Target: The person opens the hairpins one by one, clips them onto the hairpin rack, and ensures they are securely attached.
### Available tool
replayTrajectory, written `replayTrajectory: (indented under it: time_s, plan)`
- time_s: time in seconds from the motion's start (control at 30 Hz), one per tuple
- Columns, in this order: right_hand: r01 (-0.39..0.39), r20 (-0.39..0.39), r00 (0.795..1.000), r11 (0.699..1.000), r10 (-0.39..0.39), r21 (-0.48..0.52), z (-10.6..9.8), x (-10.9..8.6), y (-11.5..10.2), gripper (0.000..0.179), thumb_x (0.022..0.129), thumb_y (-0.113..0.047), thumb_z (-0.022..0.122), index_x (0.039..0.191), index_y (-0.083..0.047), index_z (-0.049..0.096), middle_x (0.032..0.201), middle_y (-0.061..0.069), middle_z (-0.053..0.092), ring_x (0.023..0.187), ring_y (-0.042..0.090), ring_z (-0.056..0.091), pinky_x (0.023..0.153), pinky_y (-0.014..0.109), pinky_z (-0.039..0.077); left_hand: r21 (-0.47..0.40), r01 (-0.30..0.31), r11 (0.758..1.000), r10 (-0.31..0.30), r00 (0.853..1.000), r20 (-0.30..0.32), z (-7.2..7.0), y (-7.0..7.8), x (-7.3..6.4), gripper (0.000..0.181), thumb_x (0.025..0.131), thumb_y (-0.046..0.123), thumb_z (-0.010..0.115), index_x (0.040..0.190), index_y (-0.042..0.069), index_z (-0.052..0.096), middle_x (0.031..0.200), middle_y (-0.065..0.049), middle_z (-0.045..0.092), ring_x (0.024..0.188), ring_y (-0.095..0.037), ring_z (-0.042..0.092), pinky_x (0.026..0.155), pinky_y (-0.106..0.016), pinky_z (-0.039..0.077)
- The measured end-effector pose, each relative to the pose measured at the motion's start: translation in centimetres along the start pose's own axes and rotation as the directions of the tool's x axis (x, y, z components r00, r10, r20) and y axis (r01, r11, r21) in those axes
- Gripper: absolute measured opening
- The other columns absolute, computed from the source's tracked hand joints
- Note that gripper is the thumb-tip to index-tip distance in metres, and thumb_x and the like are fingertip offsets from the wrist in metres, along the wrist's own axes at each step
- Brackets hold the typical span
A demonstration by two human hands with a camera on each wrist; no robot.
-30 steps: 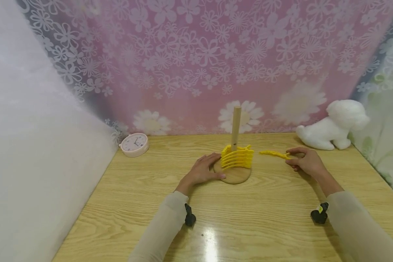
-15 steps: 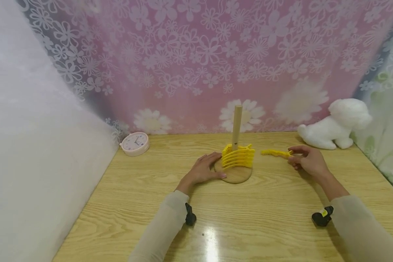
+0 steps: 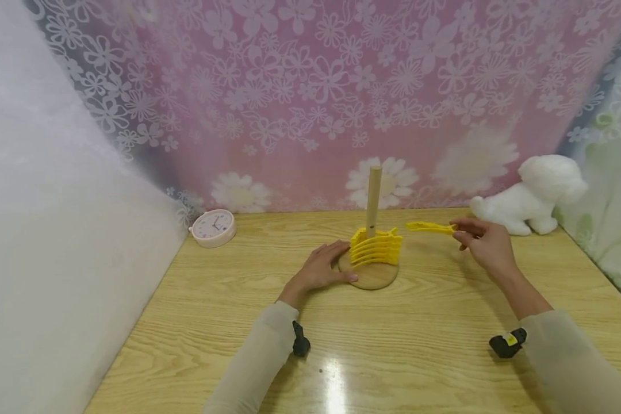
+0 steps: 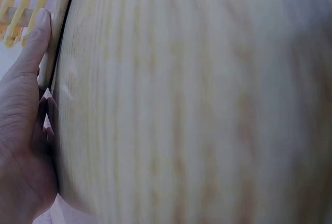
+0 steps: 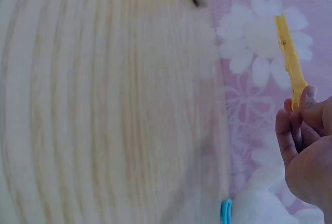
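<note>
In the head view a pale wooden peg [image 3: 374, 201] stands upright on a round wooden base [image 3: 374, 279]. Several thin, wavy yellow plastic pieces [image 3: 375, 250] are stacked around its foot. My left hand [image 3: 322, 269] rests at the base's left side, thumb on the front rim and fingers extended toward the stack; the left wrist view shows the thumb lying along the base. To the right of the peg, my right hand [image 3: 489, 244] pinches one end of a similar yellow piece [image 3: 428, 227] between thumb and fingers. Its other end points left toward the peg, raised over the table.
A pink round clock [image 3: 213, 228] sits at the table's back left. At the back right is a white plush dog [image 3: 529, 198]. Behind the wooden table [image 3: 269, 368] hangs a pink floral cloth [image 3: 300, 115]. Each wrist carries a small black camera [image 3: 507, 343].
My right hand has raised the yellow piece and brought it slightly left, after a small shift right. The left hand, base and stack have kept their places.
</note>
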State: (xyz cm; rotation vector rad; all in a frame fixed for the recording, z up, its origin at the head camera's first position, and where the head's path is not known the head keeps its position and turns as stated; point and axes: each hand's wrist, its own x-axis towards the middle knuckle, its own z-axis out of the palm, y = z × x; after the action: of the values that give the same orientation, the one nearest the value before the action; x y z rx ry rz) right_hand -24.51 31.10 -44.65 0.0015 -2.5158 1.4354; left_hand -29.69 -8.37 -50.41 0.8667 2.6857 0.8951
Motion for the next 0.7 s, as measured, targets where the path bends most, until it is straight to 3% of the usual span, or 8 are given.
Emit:
replayTrajectory:
  time_s: [0.37,0.53,0.7]
  plan:
    - [-0.061,-0.115,0.99,0.985,0.08,0.159,1.4,-0.3,-3.8,0.034,0.098,-0.018,0.075,0.125,0.003,0.073,0.086,-0.03,0.072,0.064,0.005,0.065,0.054,0.02,0.053,-0.004,0.004,1.0,-0.004,1.0,0.007,0.0,0.0,-0.1,0.091,0.089,0.062,0.074,0.165,0.035,0.031,0.171,0.006,0.028,0.16,-0.015,0.016,0.131,-0.041,0.008]
    - [-0.058,-0.142,0.986,0.973,0.092,0.224,2.3,-0.1,-5.2,0.036,0.095,-0.017,0.078,0.123,0.005,0.074,0.086,-0.024,0.075,0.064,0.004,0.066,0.052,0.019,0.052,0.0,0.006,1.0,-0.006,1.0,0.005,0.0,0.1,-0.1,0.092,0.089,0.063,0.074,0.165,0.034,0.031,0.171,0.007,0.028,0.16,-0.015,0.016,0.131,-0.04,0.008]
    - [-0.043,-0.144,0.987,0.974,0.076,0.222,3.5,0.2,-6.2,0.034,0.095,-0.015,0.078,0.12,0.007,0.074,0.089,-0.014,0.079,0.062,0.005,0.065,0.054,0.019,0.054,0.0,0.001,1.0,-0.001,1.0,-0.001,-0.1,0.1,-0.2,0.091,0.089,0.062,0.074,0.165,0.034,0.031,0.17,0.008,0.029,0.159,-0.014,0.016,0.131,-0.041,0.008]
